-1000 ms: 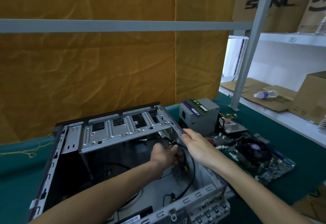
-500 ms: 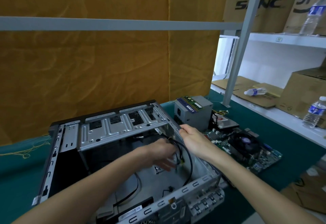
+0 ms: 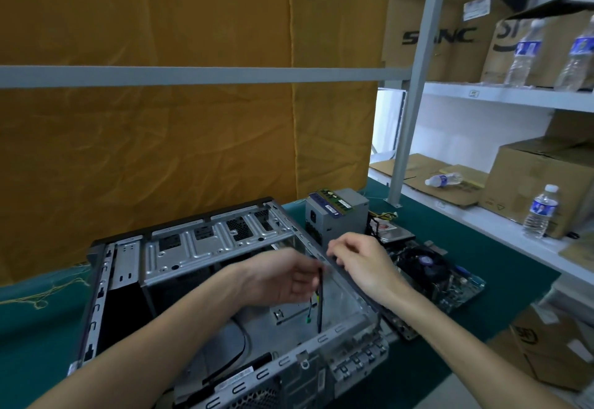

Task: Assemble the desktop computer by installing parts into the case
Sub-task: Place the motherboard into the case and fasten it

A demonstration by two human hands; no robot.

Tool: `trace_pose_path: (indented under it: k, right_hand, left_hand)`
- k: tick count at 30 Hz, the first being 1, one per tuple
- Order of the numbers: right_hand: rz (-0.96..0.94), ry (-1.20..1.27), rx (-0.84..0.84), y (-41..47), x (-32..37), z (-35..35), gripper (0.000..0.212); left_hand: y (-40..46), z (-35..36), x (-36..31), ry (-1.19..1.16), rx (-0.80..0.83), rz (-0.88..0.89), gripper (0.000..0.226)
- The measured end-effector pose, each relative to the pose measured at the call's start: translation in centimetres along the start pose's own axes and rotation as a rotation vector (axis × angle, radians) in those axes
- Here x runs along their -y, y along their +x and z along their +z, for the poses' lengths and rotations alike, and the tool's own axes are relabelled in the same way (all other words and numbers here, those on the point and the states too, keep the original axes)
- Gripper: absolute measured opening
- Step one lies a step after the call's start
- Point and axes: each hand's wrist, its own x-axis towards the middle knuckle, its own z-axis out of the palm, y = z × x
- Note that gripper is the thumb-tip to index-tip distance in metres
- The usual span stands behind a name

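1. The open case (image 3: 205, 267) lies on its side on the green desk (image 3: 501, 267), near the front edge.
2. My left hand (image 3: 283, 280) pinches a black cable (image 3: 319, 299) hanging inside the case.
3. My right hand (image 3: 360, 259) curls over the case's right rim.
4. The motherboard (image 3: 430, 272) and power supply (image 3: 340, 215) sit just right of the case.
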Motion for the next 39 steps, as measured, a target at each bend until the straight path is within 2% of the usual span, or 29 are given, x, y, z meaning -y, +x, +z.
trace_pose_path:
  k: [3, 4, 8, 10, 13, 15, 17, 19, 20, 23, 24, 26, 29, 31, 33, 36, 39]
  right_hand:
    - [-0.014, -0.164, 0.152, -1.5, 2.1, -0.5, 0.062]
    - [-0.014, -0.173, 0.196, -1.6, 2.6, -0.6, 0.064]
    - [-0.006, -0.152, 0.289, -1.7, 3.9, -1.8, 0.029]
    - [-0.002, -0.203, 0.224, -1.2, 3.9, -3.0, 0.028]
    - [-0.045, -0.405, 0.084, -0.4, 3.2, -4.4, 0.026]
    - [-0.076, -0.544, 0.013, 0.2, 2.5, -4.6, 0.025]
    - [0.029, -0.59, 0.166, 0.3, 1.7, -4.3, 0.033]
    - [0.205, -0.603, 0.405, 0.2, 1.3, -3.7, 0.041]
    - [0.257, -0.594, 0.446, 0.1, 1.3, -3.6, 0.037]
    - [0.208, -0.512, 0.27, 0.7, 2.3, -2.5, 0.037]
    - [0.181, -0.526, 0.26, 1.0, 3.0, -1.8, 0.045]
    - [0.164, -0.71, 0.364, 1.6, 4.5, -0.1, 0.06]
    - [0.145, -0.894, 0.435, 2.9, 5.2, 1.8, 0.066]
    - [0.149, -0.834, 0.413, 3.3, 4.4, 1.8, 0.063]
    - [0.221, -0.74, 0.448, 2.8, 3.2, 1.0, 0.078]
    - [0.359, -0.694, 0.521, 1.9, 2.0, -0.2, 0.112]
    - [0.322, -0.788, 0.396, 1.4, 2.4, -0.9, 0.112]
  left_hand:
    - [-0.6, -0.2, -1.0, -0.264, -0.05, 0.071, 0.012]
    - [-0.7, -0.1, -1.1, -0.282, -0.078, 0.096, 0.011]
    - [-0.5, 0.3, -1.3, -0.133, -0.143, 0.152, 0.01]
    - [-0.4, 0.0, -1.1, 0.065, -0.253, 0.221, 0.018]
    - [-0.5, -1.4, 0.0, 0.406, -0.553, 0.415, 0.021]
    - [-0.6, -2.9, 1.0, 0.789, -0.717, 0.563, 0.018]
    - [-0.9, -4.3, 1.9, 1.137, -0.759, 0.601, 0.012]
    - [-1.2, -5.6, 2.3, 1.316, -0.688, 0.514, 0.011]
    - [-1.4, -6.2, 2.6, 1.355, -0.623, 0.416, 0.013]
    - [-2.3, -7.9, 3.9, 1.432, -0.452, 0.009, 0.024]
    - [-2.7, -8.3, 4.5, 1.433, -0.417, -0.11, 0.031]
    - [-2.9, -8.4, 5.7, 1.369, -0.343, -0.266, 0.041]
    - [-2.2, -7.2, 7.2, 1.301, -0.283, -0.349, 0.037]
    - [-1.6, -6.4, 8.0, 1.378, -0.31, -0.321, 0.03]
    - [-1.0, -6.0, 8.1, 1.362, -0.34, -0.259, 0.025]
    - [-0.8, -5.6, 6.6, 1.06, -0.409, -0.08, 0.022]
    - [-0.7, -4.7, 4.5, 0.727, -0.451, 0.127, 0.026]
